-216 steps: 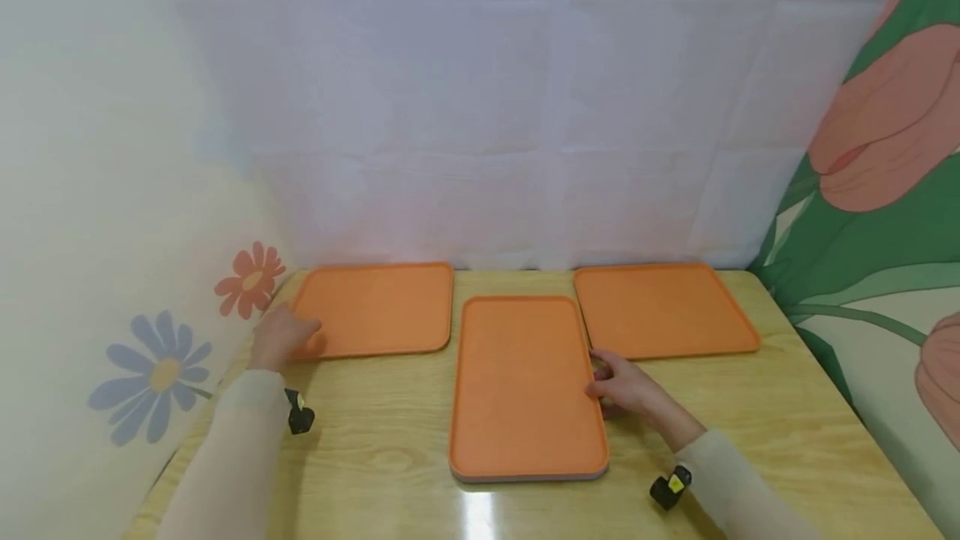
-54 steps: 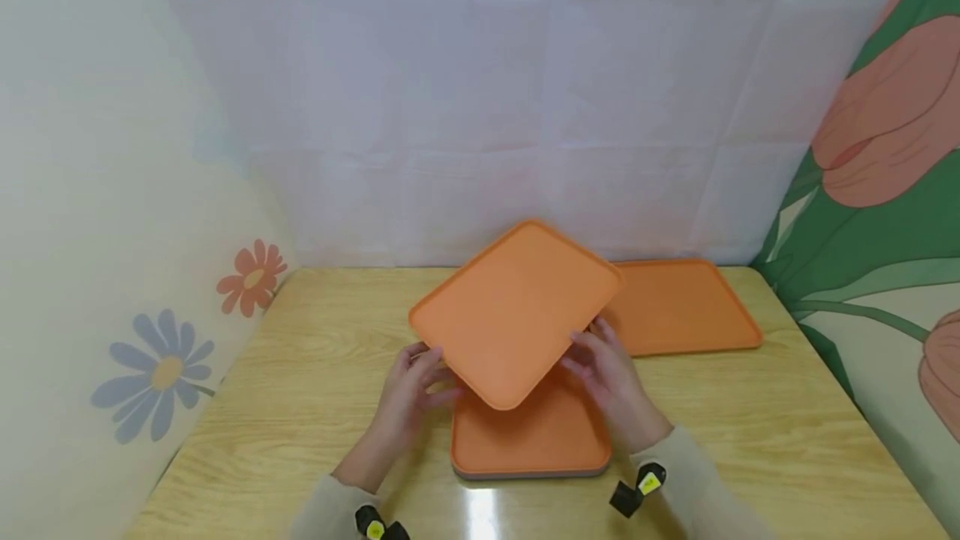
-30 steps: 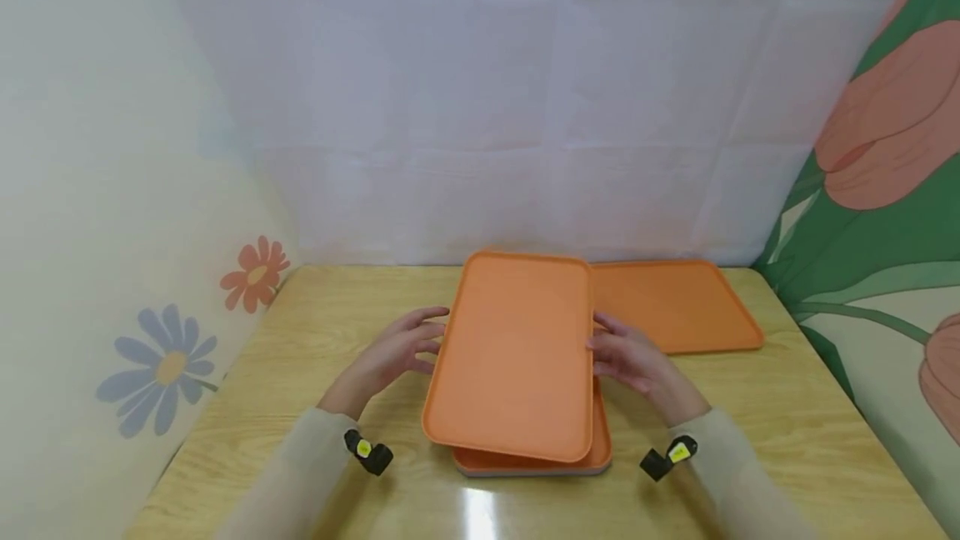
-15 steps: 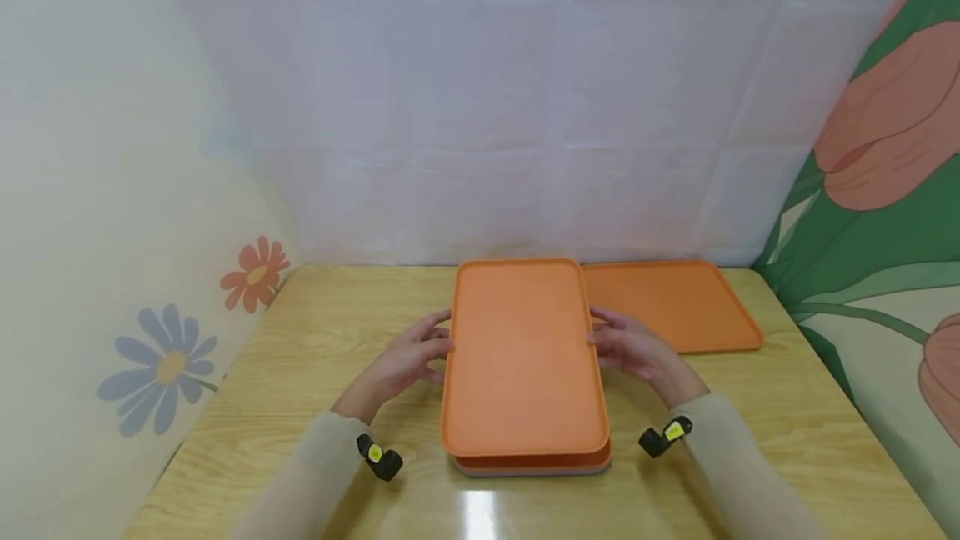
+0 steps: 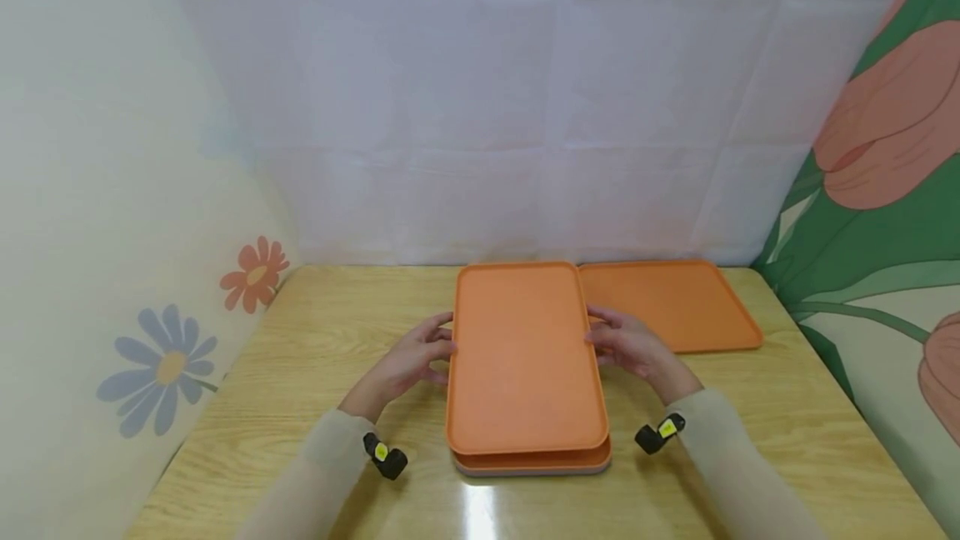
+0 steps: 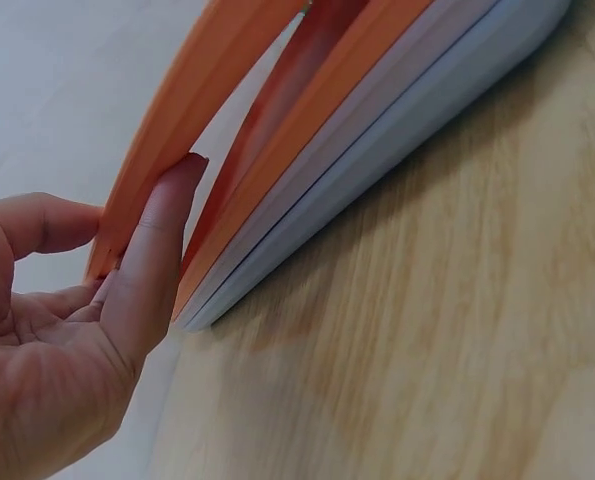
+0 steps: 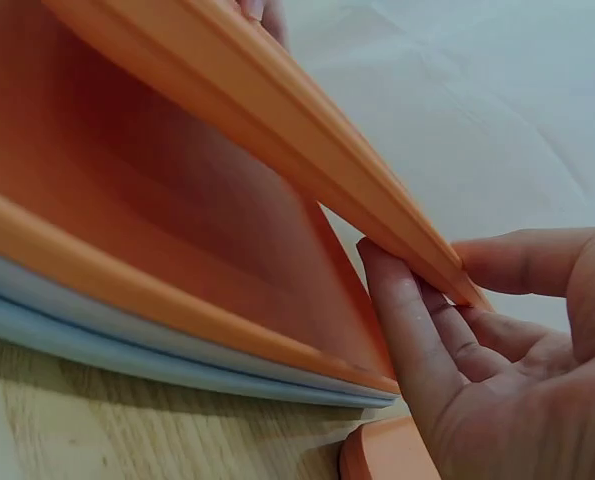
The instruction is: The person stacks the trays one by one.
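Both hands hold an orange tray (image 5: 527, 357) lengthwise just above a stack of similar trays. My left hand (image 5: 411, 361) grips its left rim, thumb on the upper side and fingers beneath in the left wrist view. On the opposite rim, my right hand (image 5: 633, 352) pinches the tray in the same way. Under it, the stack shows an orange tray (image 6: 312, 130) on top, then a pale lilac one (image 6: 362, 125) and a blue-grey one (image 6: 407, 140). In both wrist views a gap separates the held tray from the stack.
Another orange tray (image 5: 667, 302) lies flat at the back right of the wooden table (image 5: 337, 298), partly behind the held tray. A white cloth (image 5: 420, 107) hangs behind the table. Walls with painted flowers (image 5: 168, 367) stand at both sides.
The orange tray from the back left was lifted, turned lengthwise over the stack with both hands, then lined up and lowered. In the last half second it sinks slightly. The back-right tray stays put.
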{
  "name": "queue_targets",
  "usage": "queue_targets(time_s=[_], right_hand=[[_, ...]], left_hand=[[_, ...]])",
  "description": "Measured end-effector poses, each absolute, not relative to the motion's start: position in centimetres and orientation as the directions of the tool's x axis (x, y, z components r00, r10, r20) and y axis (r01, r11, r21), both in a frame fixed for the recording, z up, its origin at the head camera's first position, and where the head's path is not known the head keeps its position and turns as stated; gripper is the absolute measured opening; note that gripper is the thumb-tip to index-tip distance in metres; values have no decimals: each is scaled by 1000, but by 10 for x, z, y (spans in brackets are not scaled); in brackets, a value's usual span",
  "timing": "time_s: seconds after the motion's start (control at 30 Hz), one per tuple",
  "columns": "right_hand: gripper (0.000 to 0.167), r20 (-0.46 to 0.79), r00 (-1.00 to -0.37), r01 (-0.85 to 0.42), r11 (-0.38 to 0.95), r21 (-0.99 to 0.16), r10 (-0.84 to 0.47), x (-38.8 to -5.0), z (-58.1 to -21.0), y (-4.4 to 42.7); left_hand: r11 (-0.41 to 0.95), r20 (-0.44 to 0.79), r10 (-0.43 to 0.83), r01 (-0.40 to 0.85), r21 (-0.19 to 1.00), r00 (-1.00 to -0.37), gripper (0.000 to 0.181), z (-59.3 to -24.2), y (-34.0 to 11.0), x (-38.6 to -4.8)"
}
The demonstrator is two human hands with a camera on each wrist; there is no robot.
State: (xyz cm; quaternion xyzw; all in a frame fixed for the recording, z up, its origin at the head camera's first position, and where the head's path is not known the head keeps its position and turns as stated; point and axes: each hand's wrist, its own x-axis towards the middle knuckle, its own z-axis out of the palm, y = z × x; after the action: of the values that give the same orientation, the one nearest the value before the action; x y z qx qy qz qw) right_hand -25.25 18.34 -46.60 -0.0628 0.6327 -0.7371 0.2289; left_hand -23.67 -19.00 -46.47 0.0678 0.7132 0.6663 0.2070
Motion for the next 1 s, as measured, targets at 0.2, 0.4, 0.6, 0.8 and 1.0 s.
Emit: queue_targets(time_s=[0.2,0.4,0.6,0.8,1.0], right_hand=[[73,-206,-895,236,-27,-971,-395,-252,-466,184],[69,-234,-906,219,81,-972,-352,-254,-470,186],[69,-218,-906,189,115,-975,-362,-251,-474,186],[70,-214,-916,157,188,-970,-339,-247,-470,182],[65,-231,-927,131,323,-937,-296,-246,-470,177]], left_hand=[[123,-207,382,-172,977,-901,69,-467,-188,-240],[135,-208,374,-169,976,-904,69,-471,-186,-239],[157,-207,371,-159,975,-905,70,-472,-183,-237],[222,-209,369,-133,966,-906,71,-468,-179,-236],[279,-207,355,-108,954,-912,70,-468,-176,-235]])
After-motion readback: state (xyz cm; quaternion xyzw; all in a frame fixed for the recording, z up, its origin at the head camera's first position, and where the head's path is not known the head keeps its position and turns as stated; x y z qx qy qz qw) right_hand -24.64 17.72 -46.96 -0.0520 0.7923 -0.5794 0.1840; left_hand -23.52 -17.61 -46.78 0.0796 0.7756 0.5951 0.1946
